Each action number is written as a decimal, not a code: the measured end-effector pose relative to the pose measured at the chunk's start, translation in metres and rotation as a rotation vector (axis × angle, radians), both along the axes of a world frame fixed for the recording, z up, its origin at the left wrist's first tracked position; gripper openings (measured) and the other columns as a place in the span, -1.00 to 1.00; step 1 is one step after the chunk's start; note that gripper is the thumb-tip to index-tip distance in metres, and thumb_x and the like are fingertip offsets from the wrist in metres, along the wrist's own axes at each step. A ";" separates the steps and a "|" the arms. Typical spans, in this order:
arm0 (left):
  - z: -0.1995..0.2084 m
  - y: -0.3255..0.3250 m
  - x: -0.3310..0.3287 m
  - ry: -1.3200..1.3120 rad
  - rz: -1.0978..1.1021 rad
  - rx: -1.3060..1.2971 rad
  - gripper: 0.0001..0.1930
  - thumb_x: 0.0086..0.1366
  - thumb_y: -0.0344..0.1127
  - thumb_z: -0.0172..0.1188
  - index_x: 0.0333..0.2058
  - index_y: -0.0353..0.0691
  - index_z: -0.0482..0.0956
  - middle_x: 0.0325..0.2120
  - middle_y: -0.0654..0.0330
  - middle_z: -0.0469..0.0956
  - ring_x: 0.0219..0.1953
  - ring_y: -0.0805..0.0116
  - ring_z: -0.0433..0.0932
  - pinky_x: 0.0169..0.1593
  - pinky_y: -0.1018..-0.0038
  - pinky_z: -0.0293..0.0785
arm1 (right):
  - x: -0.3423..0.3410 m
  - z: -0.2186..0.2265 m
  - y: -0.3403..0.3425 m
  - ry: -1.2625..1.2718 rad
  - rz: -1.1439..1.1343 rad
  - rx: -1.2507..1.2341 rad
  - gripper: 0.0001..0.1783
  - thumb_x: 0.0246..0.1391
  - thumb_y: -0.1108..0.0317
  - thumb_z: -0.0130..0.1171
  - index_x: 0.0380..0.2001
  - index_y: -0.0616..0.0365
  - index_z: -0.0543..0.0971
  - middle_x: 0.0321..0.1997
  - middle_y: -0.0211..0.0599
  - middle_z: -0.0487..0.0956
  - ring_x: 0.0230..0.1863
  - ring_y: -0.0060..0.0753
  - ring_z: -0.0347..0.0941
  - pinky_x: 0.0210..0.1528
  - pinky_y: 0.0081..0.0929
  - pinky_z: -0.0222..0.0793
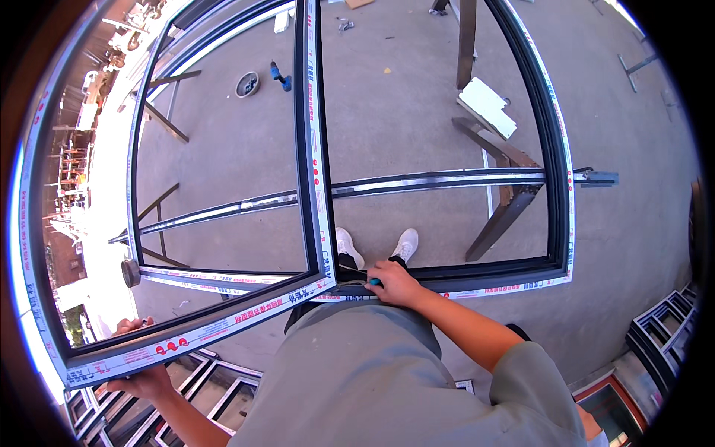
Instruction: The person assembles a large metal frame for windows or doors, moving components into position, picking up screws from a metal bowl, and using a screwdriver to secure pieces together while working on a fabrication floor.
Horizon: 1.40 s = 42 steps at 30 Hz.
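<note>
In the head view, the hands are well apart: the left hand (144, 381) is clamped around the lower rail of the angled frame (201, 335), near its outer corner. The right hand (396, 284) closes on what looks like a teal-handled tool (374, 281), mostly hidden, where that frame meets the lower rail of the larger frame (484, 286), above the grey floor (417, 231)

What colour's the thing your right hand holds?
The held thing looks teal, best in the head view.

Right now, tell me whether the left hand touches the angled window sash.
Touching: the head view shows the left hand gripping the sash's lower bar, fingers inside its opening.
</note>
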<state>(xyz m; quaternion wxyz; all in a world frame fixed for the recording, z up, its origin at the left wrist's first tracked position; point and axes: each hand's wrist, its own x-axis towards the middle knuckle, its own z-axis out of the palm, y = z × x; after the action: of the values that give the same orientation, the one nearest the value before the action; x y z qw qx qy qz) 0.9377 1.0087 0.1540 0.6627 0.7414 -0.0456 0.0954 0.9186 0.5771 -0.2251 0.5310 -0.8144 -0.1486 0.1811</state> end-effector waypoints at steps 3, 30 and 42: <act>-0.006 -0.023 0.003 -0.058 0.059 -0.256 0.09 0.17 0.63 0.02 0.33 -0.25 0.22 0.02 -0.03 0.43 0.19 0.03 0.41 0.51 -0.03 0.03 | 0.001 -0.003 -0.006 0.114 -0.030 0.037 -0.82 0.07 0.30 0.36 -0.33 0.11 0.60 -0.31 -0.11 0.54 -0.14 0.03 0.51 -0.03 -0.08 0.39; 0.023 -0.008 0.052 -0.176 -0.479 -0.245 -0.03 0.27 0.61 -0.18 0.20 -0.27 0.31 -0.17 0.09 0.41 -0.07 0.23 0.42 0.14 0.11 0.38 | -0.021 0.014 0.046 -0.125 -0.192 -0.308 -0.84 -0.07 0.49 0.27 -0.34 0.15 0.68 -0.30 -0.14 0.56 -0.12 0.04 0.52 -0.03 -0.06 0.41; 0.025 -0.002 0.058 -0.273 -0.615 -0.251 -0.21 0.43 0.40 -0.24 0.37 -0.07 0.22 0.21 0.02 0.42 0.20 0.09 0.52 0.09 -0.01 0.63 | -0.026 0.017 0.046 -0.170 -0.187 -0.368 -0.82 0.00 0.41 0.25 -0.28 0.07 0.69 -0.25 -0.21 0.56 -0.04 -0.04 0.50 0.07 -0.13 0.36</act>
<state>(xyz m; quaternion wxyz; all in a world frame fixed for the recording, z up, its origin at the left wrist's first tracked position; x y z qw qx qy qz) 0.9953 1.0071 0.1786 0.7340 0.5863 -0.3428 -0.0054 0.8927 0.6226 -0.2080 0.3737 -0.9200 -0.0811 0.0860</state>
